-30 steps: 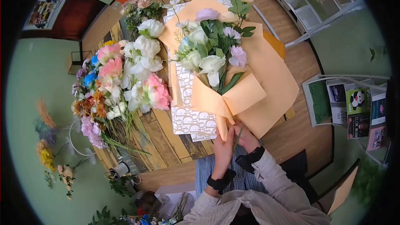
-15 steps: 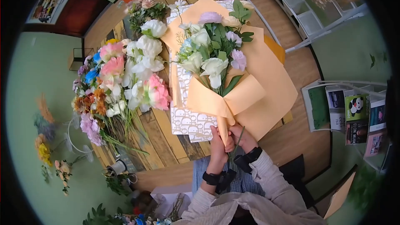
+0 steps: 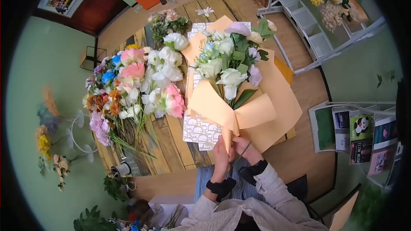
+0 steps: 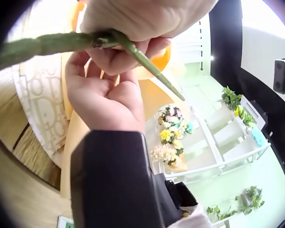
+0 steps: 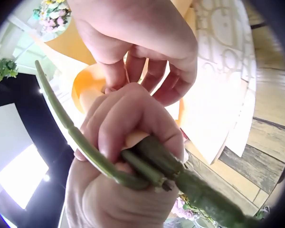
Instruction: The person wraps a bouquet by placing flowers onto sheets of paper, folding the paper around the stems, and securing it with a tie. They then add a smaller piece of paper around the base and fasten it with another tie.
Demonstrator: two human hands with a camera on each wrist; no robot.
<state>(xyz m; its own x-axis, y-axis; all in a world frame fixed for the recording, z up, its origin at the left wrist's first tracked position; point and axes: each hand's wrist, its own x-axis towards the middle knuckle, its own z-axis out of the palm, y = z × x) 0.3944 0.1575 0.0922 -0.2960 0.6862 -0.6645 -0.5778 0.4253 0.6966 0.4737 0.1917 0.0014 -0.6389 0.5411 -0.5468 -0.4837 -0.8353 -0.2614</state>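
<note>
A bouquet of white, lilac and cream flowers (image 3: 231, 79) lies in peach wrapping paper (image 3: 259, 110) on the table. At its bottom end, my left hand (image 3: 221, 155) grips the gathered paper and green stems. In the right wrist view, the left hand's (image 5: 133, 118) fingers curl round the stems (image 5: 154, 166), and one bent stem sticks out sideways. Close beside it, my right hand (image 3: 249, 150) has its fingers curled, thumb and index finger pinching the paper just above the left knuckles. Part of the right fingertips is hidden behind the left hand.
Left of the bouquet, loose flowers (image 3: 132, 77) lie heaped on the wooden table (image 3: 171, 139). White patterned sheets (image 3: 201, 130) are under the paper. A spool (image 3: 121, 170) stands near the table's front left edge. On the right are a magazine rack (image 3: 334, 145) and white shelving (image 3: 295, 0).
The head view has shifted, so the table and bouquet sit lower in it. My left hand has closed round the paper's pointed lower end and stems; the right hand stays beside it.
</note>
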